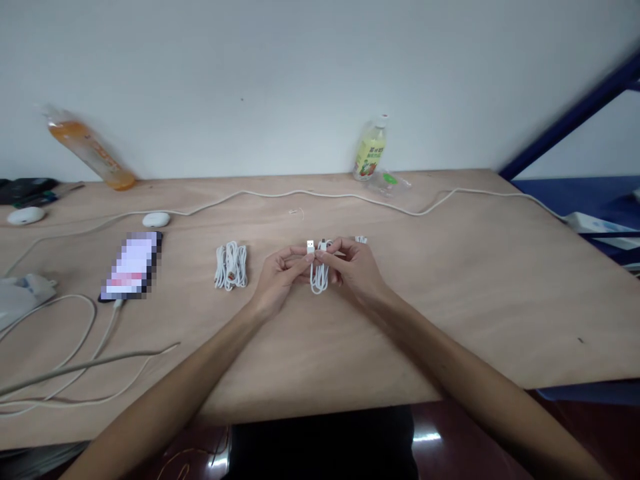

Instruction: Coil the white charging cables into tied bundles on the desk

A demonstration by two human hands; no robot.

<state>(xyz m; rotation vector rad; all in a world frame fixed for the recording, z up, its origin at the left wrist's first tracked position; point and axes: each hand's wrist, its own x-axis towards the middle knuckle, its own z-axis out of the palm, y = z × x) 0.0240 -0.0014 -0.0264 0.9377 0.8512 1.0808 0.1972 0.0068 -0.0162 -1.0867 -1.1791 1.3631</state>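
Observation:
Between both hands, above the middle of the table, is a coiled white USB cable (319,279). My left hand (281,275) pinches it beside the upright USB plug. My right hand (356,265) grips the other side, close to the second, darker-tipped connector. The thumbs nearly meet across the front of the coil. To the left of my left hand lies a bundle of coiled white cables (231,267). Just behind my right hand, the end of another white cable bundle (361,239) peeks out, mostly hidden by the fingers.
A phone (131,265) on a charging cord and a white oval case (156,219) lie to the left. An orange drink bottle (93,152) and a yellow-labelled bottle (371,150) lean at the wall. One long white cord (300,193) crosses the back of the wooden table (450,300).

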